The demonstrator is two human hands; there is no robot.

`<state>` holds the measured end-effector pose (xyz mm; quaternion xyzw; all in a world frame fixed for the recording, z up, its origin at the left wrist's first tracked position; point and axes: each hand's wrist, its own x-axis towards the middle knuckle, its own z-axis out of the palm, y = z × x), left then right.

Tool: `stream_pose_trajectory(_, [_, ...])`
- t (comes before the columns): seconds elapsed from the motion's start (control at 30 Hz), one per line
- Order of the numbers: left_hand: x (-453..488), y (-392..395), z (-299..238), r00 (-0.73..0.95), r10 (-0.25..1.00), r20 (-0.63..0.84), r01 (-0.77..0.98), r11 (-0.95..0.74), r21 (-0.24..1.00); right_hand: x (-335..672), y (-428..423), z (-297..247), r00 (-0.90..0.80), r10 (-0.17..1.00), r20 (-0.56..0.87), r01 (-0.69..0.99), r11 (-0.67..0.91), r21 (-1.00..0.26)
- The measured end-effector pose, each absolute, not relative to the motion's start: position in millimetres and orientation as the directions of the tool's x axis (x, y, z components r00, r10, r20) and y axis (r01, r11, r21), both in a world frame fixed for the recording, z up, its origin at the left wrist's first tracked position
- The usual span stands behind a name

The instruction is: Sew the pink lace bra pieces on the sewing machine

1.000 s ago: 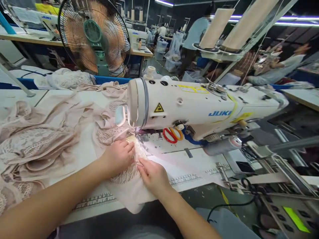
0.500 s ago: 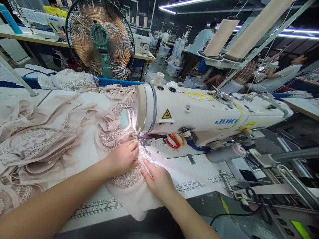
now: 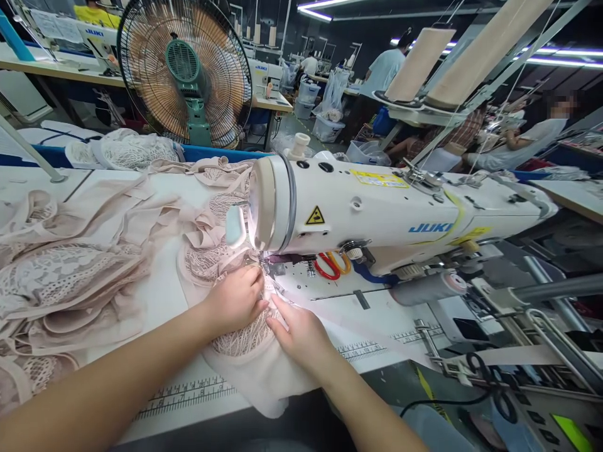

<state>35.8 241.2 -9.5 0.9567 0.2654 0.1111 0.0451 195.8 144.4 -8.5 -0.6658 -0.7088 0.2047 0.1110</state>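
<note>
The left hand [image 3: 234, 300] lies flat on a pale beige piece of lace and smooth fabric [image 3: 245, 342], with the fingers curled down and pressing it to the white sewing table [image 3: 377, 314]. The right hand [image 3: 301, 333] rests on the same piece at about 3 o'clock from the left one, almost touching it, with the fingers stretched toward the needle area. Neither hand is closed around the cloth; both hold it down by flat pressure, probably because this keeps the thin lace smooth and straight under the presser foot [image 3: 267, 269].

The piece lies directly in front of the white JUKI sewing machine [image 3: 377, 213], at 12 o'clock from the hands, and its lower edge hangs over the table border. A heap of similar beige lace garments [image 3: 70, 276] lies at 9 o'clock, within reach of the left arm. Red and orange handled scissors [image 3: 330, 265] lie under the machine arm at 2 o'clock.

The needle itself is hard to see, because the lamp glare is strong there and the fingers cover the seam line. The fingertips of the left hand are partly hidden by the cloth folds.
</note>
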Motion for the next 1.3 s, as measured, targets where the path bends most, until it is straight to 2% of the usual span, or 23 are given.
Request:
stream_pose_trajectory(0.23, [34,246,-10,0.85,0.485,0.207,0.481,-0.874,0.075,195,147,-3,-0.078,0.981,-0.179,0.906,-0.005,-0.424])
stream_pose_trajectory(0.93, [33,249,-8,0.845,0.49,0.216,0.497,-0.868,0.027,193,153,10,-0.099,0.973,-0.208,0.914,0.006,-0.405])
stream_pose_trajectory(1.1, [30,254,-9,0.847,0.495,0.192,0.503,-0.864,0.008,192,156,10,-0.091,0.977,-0.192,0.925,0.012,-0.38])
stream_pose_trajectory(1.3, [28,259,-5,0.824,0.545,0.156,0.544,-0.838,0.052,190,165,10,-0.011,0.987,-0.158,0.953,-0.038,-0.301])
